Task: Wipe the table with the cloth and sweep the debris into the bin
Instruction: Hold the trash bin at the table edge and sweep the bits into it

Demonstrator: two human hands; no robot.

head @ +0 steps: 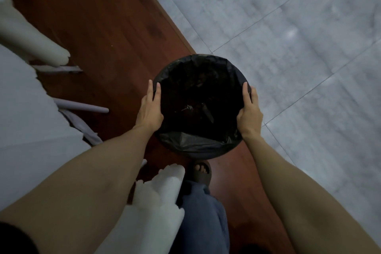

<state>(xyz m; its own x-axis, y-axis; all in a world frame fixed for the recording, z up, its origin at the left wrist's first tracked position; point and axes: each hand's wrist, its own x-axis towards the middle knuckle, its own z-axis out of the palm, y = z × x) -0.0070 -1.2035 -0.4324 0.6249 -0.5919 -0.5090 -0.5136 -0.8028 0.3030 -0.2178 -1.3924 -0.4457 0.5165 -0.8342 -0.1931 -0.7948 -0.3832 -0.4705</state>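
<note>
Black plastic lines the bin (201, 146), which is between the left hand (150, 107) and right hand (249, 109) above the wooden floor (107, 16), both grips clasping its rim, so carry it level and set it close under the table edge.

arms: both forearms bare to the top of view; a dark sleeve edge (12, 237) shows at the left arm's upper end
left hand (149, 112): bare, no ring or watch seen
right hand (249, 112): bare, no ring or watch seen
leg: loose blue-grey trouser leg (203, 216), creased
foot: dark open-toed slide sandal (201, 173), toes showing
</note>
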